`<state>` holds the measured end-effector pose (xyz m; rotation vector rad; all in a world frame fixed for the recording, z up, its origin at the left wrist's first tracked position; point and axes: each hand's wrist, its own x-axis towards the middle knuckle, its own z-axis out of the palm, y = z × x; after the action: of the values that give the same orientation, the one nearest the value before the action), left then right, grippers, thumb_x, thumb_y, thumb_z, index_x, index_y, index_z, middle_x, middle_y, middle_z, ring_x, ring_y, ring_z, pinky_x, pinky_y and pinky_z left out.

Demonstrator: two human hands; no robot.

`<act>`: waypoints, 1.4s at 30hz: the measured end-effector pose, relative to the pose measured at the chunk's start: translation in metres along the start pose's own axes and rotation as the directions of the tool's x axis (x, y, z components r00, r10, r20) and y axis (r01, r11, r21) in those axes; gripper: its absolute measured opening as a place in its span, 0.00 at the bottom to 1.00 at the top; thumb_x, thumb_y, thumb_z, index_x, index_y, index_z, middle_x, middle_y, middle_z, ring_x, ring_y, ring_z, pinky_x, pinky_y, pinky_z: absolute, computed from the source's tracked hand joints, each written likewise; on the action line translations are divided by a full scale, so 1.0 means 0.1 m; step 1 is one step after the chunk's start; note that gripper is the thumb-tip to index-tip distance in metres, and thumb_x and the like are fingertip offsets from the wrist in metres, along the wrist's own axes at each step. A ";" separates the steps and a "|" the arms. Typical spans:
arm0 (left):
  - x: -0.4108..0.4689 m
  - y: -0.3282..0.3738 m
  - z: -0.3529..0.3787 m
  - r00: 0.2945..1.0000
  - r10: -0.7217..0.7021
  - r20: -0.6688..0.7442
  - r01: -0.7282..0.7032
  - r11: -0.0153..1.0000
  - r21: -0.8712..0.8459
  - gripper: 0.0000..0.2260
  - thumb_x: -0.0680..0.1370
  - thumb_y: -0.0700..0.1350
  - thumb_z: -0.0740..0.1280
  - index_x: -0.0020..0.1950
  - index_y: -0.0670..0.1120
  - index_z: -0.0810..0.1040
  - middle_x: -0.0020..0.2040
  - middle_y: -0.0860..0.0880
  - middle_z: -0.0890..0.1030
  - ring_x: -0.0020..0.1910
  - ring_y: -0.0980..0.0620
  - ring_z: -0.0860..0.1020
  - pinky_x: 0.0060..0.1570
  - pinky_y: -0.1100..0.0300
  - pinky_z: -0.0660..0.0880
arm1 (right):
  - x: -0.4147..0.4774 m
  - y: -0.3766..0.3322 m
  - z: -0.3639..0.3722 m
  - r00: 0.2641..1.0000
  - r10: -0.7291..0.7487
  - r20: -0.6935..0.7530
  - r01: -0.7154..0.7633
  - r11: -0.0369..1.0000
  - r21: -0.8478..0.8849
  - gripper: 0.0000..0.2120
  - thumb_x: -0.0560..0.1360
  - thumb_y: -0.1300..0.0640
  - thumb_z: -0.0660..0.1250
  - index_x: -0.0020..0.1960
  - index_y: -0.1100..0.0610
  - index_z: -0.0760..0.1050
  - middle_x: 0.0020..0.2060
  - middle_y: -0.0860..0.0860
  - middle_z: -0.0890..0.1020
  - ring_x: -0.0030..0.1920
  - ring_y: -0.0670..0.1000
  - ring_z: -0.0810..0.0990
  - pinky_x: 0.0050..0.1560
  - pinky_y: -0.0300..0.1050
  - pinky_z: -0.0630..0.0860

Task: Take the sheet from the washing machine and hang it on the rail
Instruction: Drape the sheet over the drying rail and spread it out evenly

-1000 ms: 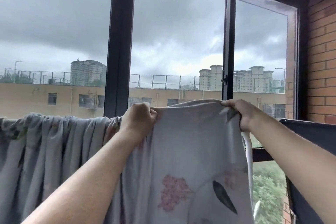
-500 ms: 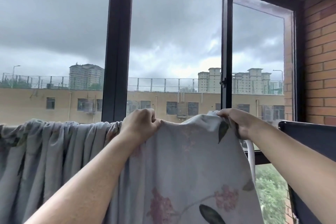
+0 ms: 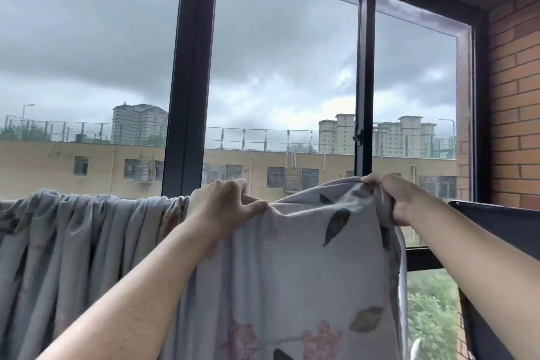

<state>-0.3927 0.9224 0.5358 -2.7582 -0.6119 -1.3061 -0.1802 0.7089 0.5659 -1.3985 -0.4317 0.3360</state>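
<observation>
Sheet [image 3: 306, 272]: pale grey cloth printed with dark leaves and pink flowers, filling the lower left and lower centre of the frame. Its lower-left part hangs in tight vertical folds from a straight top line. Whatever carries it there is hidden under the cloth. The centre part is stretched flatter between the two hands, its top edge sagging slightly between them.

Left hand [image 3: 222, 207], centre of frame: fingers curled, thumb and fingers pinching the top edge of the sheet where the bunched folds end.

Right hand [image 3: 400, 199], right of centre and level with the left: fingers closed round a gathered corner of the sheet, with cloth falling below the fist.

White tube [image 3: 402, 278]: a thin curved bar showing just along the sheet's right edge, running down towards the bottom of the frame. I cannot tell whether it is part of the rail.

Behind is a dark window frame [image 3: 190, 82] with grey cloud, a long tan building and distant towers beyond. A brick wall [image 3: 514, 96] stands at the right edge, with a dark panel [image 3: 496, 231] below it at lower right, behind the right forearm.
</observation>
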 end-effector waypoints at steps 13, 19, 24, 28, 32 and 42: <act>0.00 -0.04 0.08 0.992 0.014 -0.128 -0.032 0.990 -0.138 0.04 0.76 0.41 0.60 0.44 0.49 0.68 0.35 0.51 0.76 0.36 0.46 0.75 0.36 0.56 0.70 | 0.04 -0.05 -0.80 0.974 -0.005 -0.225 0.001 1.000 -0.018 0.07 0.75 0.60 0.64 0.38 0.58 0.75 0.21 0.54 0.78 0.21 0.53 0.78 0.28 0.48 0.79; 0.04 0.11 0.13 0.996 -0.040 -0.076 0.039 0.999 -0.013 0.10 0.76 0.40 0.57 0.45 0.53 0.75 0.46 0.47 0.82 0.46 0.43 0.78 0.45 0.54 0.73 | 0.15 -0.09 -1.04 0.911 -0.233 -0.341 0.059 0.891 -0.450 0.09 0.71 0.59 0.71 0.48 0.64 0.78 0.46 0.58 0.79 0.48 0.58 0.77 0.47 0.47 0.73; 0.11 0.29 0.13 0.988 -0.152 -0.011 0.152 0.984 0.088 0.11 0.74 0.39 0.57 0.43 0.52 0.76 0.49 0.47 0.81 0.48 0.43 0.77 0.42 0.57 0.68 | 0.18 -0.12 -1.21 0.953 -0.083 -0.292 -0.058 0.894 -0.443 0.06 0.74 0.61 0.65 0.42 0.61 0.78 0.32 0.57 0.79 0.34 0.56 0.79 0.36 0.43 0.72; 0.11 0.62 0.11 0.992 -0.115 -0.045 0.121 0.981 0.152 0.11 0.77 0.43 0.56 0.37 0.48 0.73 0.42 0.47 0.81 0.40 0.46 0.75 0.41 0.56 0.64 | 0.29 -0.03 -1.45 0.969 0.130 -0.208 -0.166 0.973 -0.163 0.15 0.78 0.60 0.56 0.33 0.59 0.72 0.20 0.54 0.77 0.20 0.52 0.77 0.24 0.41 0.77; 0.12 1.11 0.22 0.998 -0.014 0.067 0.008 0.995 0.101 0.11 0.79 0.51 0.56 0.39 0.50 0.72 0.36 0.51 0.77 0.33 0.54 0.74 0.31 0.59 0.64 | 0.37 0.11 -1.52 0.995 0.097 -0.023 -0.096 0.995 0.040 0.19 0.80 0.60 0.49 0.41 0.65 0.75 0.28 0.58 0.81 0.28 0.54 0.82 0.31 0.45 0.80; 0.13 1.61 0.74 0.995 0.072 0.076 -0.076 0.996 0.053 0.11 0.80 0.52 0.58 0.54 0.50 0.76 0.50 0.47 0.82 0.47 0.46 0.78 0.46 0.55 0.72 | 0.72 0.40 -1.96 0.987 0.156 -0.026 -0.158 0.976 -0.147 0.08 0.77 0.61 0.62 0.53 0.63 0.75 0.35 0.58 0.81 0.31 0.55 0.80 0.31 0.45 0.78</act>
<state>-0.2726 0.7926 0.5195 -2.7661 -0.5357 -1.1593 -0.0216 0.5788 0.5105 -1.5845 -0.3408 0.4290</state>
